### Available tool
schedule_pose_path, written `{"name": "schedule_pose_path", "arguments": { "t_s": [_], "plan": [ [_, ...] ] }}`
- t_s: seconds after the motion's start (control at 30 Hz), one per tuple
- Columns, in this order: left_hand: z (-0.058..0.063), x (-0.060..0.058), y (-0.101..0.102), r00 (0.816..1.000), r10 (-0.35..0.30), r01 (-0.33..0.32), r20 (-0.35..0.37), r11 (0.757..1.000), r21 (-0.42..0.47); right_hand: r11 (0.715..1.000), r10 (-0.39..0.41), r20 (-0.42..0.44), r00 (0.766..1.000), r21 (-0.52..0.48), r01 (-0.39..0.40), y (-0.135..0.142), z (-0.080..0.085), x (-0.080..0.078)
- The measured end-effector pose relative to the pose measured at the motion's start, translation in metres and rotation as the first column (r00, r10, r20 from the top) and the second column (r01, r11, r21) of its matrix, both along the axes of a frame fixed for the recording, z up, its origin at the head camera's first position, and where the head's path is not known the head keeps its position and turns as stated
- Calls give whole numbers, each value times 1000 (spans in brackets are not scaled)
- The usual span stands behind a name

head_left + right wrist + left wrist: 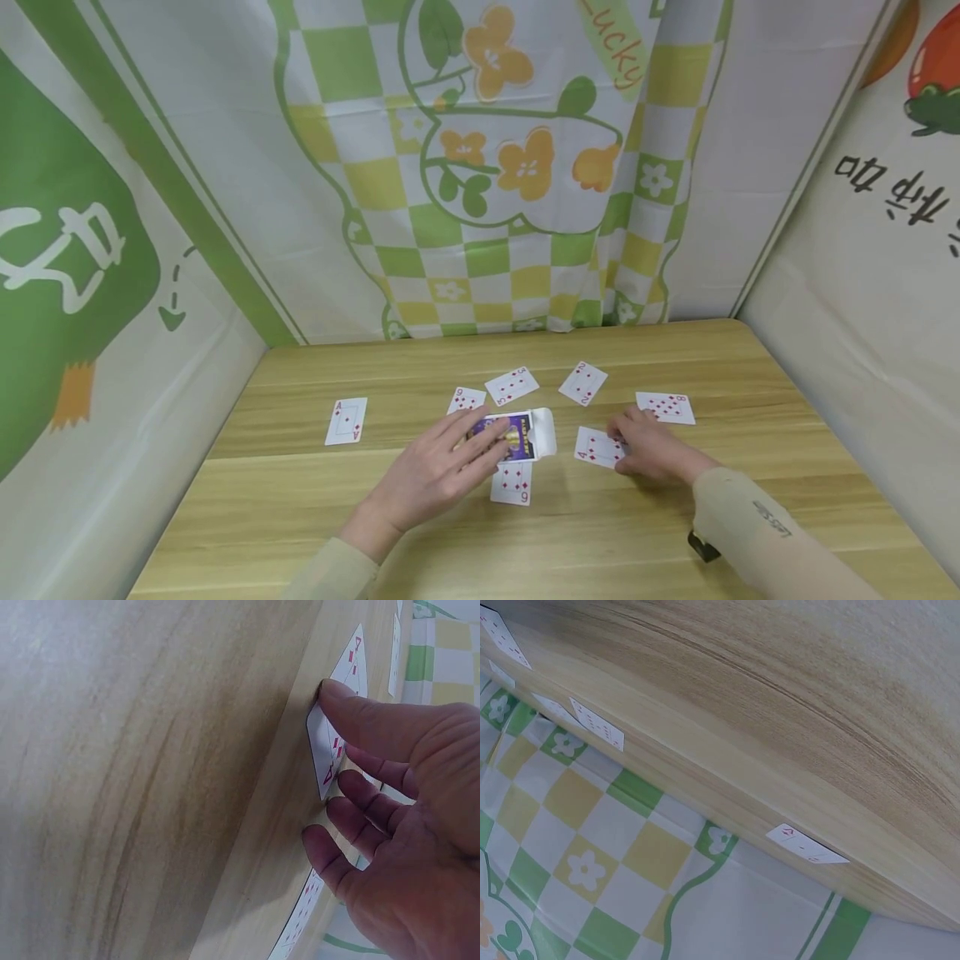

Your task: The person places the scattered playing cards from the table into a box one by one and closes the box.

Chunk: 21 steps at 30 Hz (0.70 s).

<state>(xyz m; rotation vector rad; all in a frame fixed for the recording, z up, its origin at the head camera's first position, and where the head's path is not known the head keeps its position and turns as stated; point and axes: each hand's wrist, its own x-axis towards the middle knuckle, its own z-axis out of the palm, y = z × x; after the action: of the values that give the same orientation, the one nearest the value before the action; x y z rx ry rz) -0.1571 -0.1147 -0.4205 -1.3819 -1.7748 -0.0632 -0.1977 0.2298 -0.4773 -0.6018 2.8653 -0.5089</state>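
My left hand [442,467] lies over a purple playing-card box [519,437] and holds it by its left part. The box's white flap stands open on the right. Two playing cards stick out behind and before the box: one with a 9 [469,397] and another diamond card [512,485]. My right hand [651,447] pinches a four of diamonds [596,448] at its right end, thumb at the near edge. In the right wrist view the thumb [375,724] overlaps the card; the other fingers curl behind it. No hand shows in the left wrist view.
Other diamond cards lie face up on the wooden table [300,500]: an ace [347,421] at the left, a three [512,386], a two [582,383], and an eight [667,407] behind my right hand. Cloth walls with a checked print [487,275] enclose the table's back and sides.
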Motion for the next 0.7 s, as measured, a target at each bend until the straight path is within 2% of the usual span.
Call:
{"name": "schedule_pose_path", "arguments": {
  "t_s": [0.3, 0.53, 0.7],
  "plan": [
    [-1, 0, 1, 1000, 8, -8, 0, 1000, -3, 999, -32, 21, 999, 23, 31, -1, 5, -1],
    [-2, -2, 1, 1000, 15, -15, 3, 1000, -10, 999, -12, 29, 1000, 48, 10, -4, 8, -5],
    [0, -1, 2, 1000, 19, -19, -4, 1000, -14, 999, -20, 80, 997, 46, 16, -3, 6, -7]
  ]
}}
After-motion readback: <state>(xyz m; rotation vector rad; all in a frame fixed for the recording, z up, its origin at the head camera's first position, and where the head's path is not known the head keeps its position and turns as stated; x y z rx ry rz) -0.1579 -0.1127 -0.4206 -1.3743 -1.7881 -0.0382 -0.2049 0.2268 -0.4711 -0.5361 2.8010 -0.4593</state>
